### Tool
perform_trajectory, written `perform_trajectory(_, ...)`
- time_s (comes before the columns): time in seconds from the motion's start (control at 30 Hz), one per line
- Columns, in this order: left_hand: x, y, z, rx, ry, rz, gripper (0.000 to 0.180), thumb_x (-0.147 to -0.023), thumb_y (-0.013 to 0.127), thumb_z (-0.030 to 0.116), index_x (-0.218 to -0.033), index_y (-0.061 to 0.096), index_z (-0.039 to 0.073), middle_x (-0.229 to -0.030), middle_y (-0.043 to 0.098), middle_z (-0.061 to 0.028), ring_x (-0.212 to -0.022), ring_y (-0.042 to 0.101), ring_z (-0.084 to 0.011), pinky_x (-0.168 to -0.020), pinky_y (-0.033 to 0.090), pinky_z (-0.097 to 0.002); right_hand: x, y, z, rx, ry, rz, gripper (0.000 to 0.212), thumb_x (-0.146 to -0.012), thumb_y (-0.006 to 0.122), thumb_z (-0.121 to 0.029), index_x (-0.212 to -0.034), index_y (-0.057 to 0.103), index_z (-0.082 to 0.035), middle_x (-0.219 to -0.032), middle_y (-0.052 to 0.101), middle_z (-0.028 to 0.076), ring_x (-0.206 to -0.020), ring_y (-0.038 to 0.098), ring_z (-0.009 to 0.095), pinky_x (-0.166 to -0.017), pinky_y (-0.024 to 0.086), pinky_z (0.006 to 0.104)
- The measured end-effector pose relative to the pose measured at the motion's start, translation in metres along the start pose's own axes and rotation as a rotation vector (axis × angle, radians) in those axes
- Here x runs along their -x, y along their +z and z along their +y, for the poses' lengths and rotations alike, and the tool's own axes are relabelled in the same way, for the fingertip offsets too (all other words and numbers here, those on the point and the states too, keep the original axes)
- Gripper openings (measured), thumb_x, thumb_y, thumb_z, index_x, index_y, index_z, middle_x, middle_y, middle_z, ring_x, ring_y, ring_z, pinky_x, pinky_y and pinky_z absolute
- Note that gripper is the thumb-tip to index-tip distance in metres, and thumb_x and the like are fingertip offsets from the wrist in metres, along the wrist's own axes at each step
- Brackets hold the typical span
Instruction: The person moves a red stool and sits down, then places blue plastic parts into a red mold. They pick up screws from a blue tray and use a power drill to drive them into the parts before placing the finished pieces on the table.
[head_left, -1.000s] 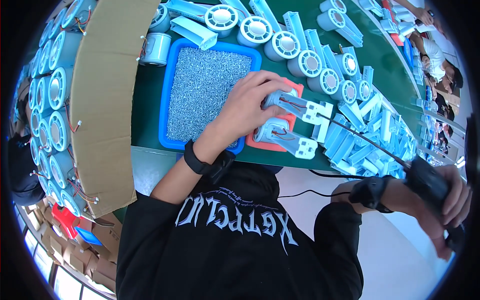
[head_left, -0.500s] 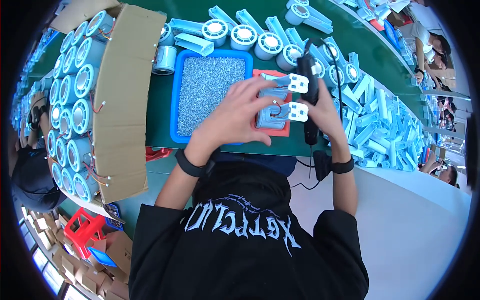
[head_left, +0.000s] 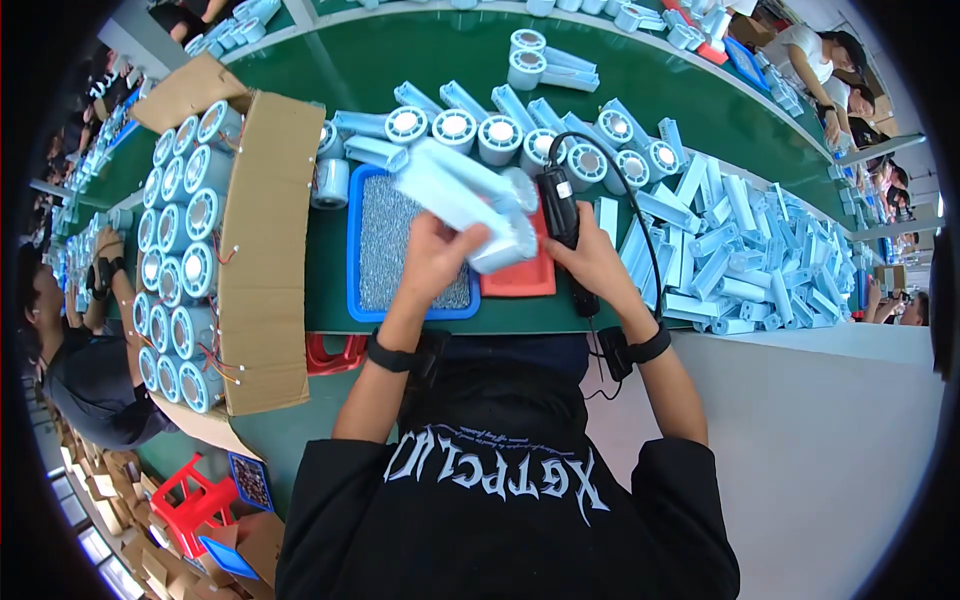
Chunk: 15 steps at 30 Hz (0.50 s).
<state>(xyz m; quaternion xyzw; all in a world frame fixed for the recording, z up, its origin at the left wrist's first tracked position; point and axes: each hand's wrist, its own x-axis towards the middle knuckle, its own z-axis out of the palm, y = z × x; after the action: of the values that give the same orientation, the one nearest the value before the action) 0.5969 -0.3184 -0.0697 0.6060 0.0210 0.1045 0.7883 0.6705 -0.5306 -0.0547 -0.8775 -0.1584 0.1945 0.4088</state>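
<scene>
My left hand [head_left: 436, 258] grips a pair of light-blue plastic housings with round ends [head_left: 462, 195], lifted and blurred by motion, above the edge between the screw tray and the red block. In my right hand [head_left: 592, 265] is a black electric screwdriver [head_left: 561, 205], held upright with its cable looping over it. Beneath the housings lies a red holding block [head_left: 522, 281], its top partly hidden by them. A blue tray [head_left: 354, 245] filled with small silvery screws [head_left: 385, 235] sits left of it, partly covered by my left hand.
An open cardboard box [head_left: 265, 260] of round light-blue motor units [head_left: 200, 265] stands at the left. Assembled light-blue units [head_left: 498, 135] line the bench behind the tray. A heap of loose light-blue housings [head_left: 745, 250] lies to the right. Other people sit around the benches.
The two housings have left the red block, lifted by my left hand and swung up and left over the tray. My right hand has drawn the screwdriver slightly left. The whole view has shifted.
</scene>
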Motion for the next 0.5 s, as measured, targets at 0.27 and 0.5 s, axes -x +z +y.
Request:
perform_trajectory(0.27,-0.079,0.011,0.176,-0.394,0.594,0.187,0.039,-0.088,0.057,0.019,-0.121,0.048,0.001,-0.111,0.057,-0.0096,-0.102,0.052,-0.0141,-0.086,0.042,-0.0268,0.016,-0.015,0.0,0.0,-0.11,0.067,0.063,-0.079,0.065,-0.022,-0.124,0.029,0.002,-0.09,0.06,0.026,-0.08,0.061,0.04,-0.069,0.047,0.0405)
perform_trajectory(0.5,-0.281,-0.003,0.274,-1.814,0.616,0.218,0.04,-0.079,0.06,0.031,-0.107,0.059,0.003,-0.113,0.054,-0.0213,-0.094,0.057,-0.0386,-0.083,0.04,-0.0562,0.05,-0.014,-0.007,0.094,-0.077,0.005,0.065,-0.08,0.061,-0.016,-0.13,0.023,0.001,-0.094,0.057,0.031,-0.083,0.057,0.046,-0.069,0.045,0.0469)
